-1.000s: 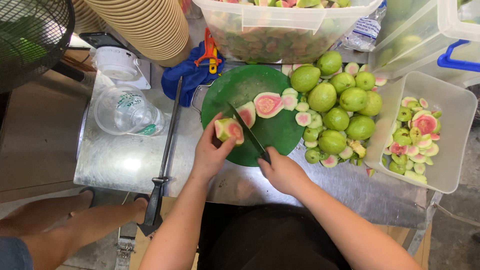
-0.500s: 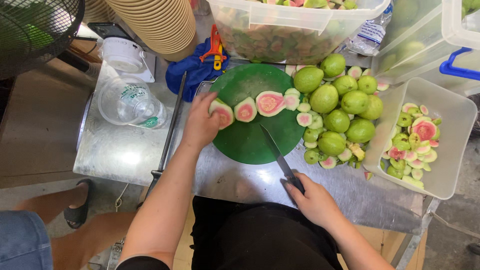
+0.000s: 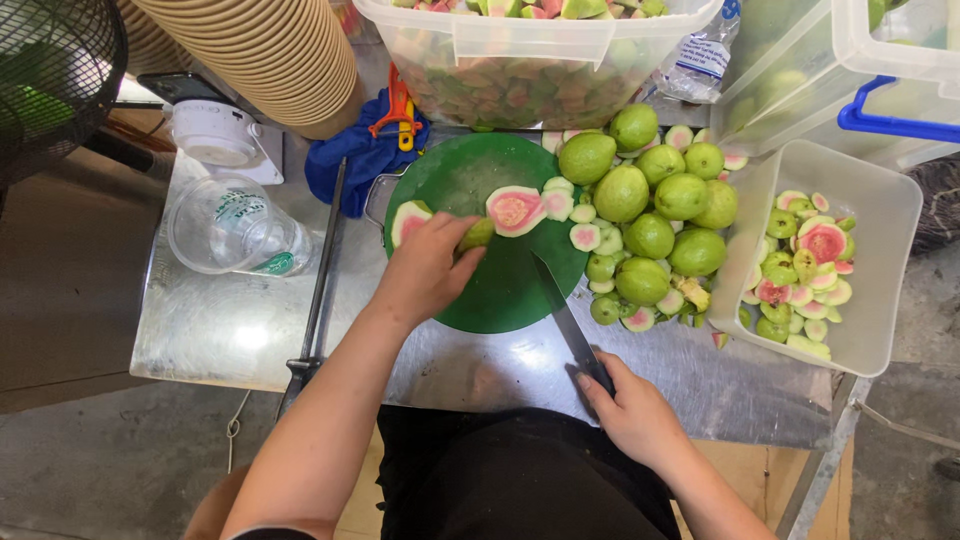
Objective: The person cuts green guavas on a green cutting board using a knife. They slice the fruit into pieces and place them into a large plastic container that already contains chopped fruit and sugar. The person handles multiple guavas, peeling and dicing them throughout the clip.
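Knuckles of your right hand [image 3: 632, 412] sit low in the frame, right of centre, fingers wrapped tight round the handle of a knife [image 3: 566, 320] whose blade slants up and left onto the lower right edge of the round green cutting board [image 3: 500, 300]. Your left hand [image 3: 425, 270] lies further up, on the left part of that board, fingers curled down over a guava piece [image 3: 478, 234] with a green end poking out at the fingertips. Just left of that hand, a pink-fleshed guava half [image 3: 408, 220] rests at the board's rim; just right of it, another cut half [image 3: 514, 209] lies face up with small slices beside it.

Right of the board, whole green guavas [image 3: 650, 200] are heaped on the metal table [image 3: 240, 330], touching one another, with trimmed ends scattered among them. At the right of the frame, a white rectangular tub [image 3: 880, 270] holds cut scraps. At the left, a long sharpening steel [image 3: 318, 290] lies along the table, with a clear plastic cup [image 3: 235, 228] on its side beyond it. A blue cloth [image 3: 355, 165] sits above the board's left side, and a large clear bin [image 3: 540, 60] of cut fruit fills the top centre, with a stack of brown cups [image 3: 260, 55] at upper left.
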